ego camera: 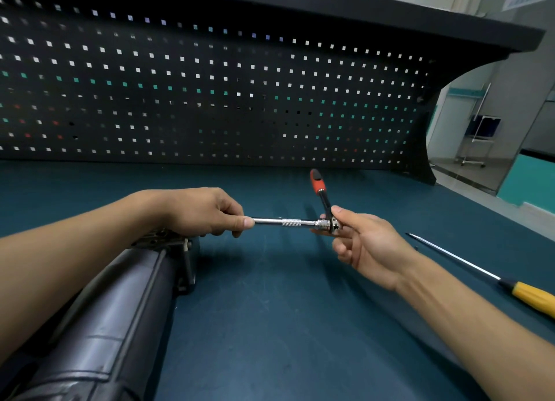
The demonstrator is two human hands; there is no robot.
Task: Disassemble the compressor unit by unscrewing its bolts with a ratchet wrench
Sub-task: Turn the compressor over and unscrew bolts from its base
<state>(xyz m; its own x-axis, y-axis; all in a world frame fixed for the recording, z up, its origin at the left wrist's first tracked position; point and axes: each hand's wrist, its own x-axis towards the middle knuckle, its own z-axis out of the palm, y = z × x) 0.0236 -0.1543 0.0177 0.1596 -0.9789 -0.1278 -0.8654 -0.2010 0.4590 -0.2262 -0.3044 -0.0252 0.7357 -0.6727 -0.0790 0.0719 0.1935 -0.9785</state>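
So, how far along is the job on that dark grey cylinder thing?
Barely started, it seems. Done: nothing visibly; I see no removed bolts on the teal mat. In hand: the left hand pinches the chrome extension bar and the right hand holds the head of the red-and-black-handled ratchet wrench, in the air, off the dark grey cylindrical compressor. Left: all the unscrewing, apparently.

The table (270, 310) is plain dark teal. At the table's back the pegboard (210, 79) is black, with an even grid of small square holes showing white, teal and a few red. Over the table, the ratchet (319, 190) has a red-and-black handle; its bar (288, 222) is chrome with a knurled band. On the table's left the compressor (105, 325) is glossy dark grey. On its right the screwdriver (528, 295) has a yellow handle and silver shaft.
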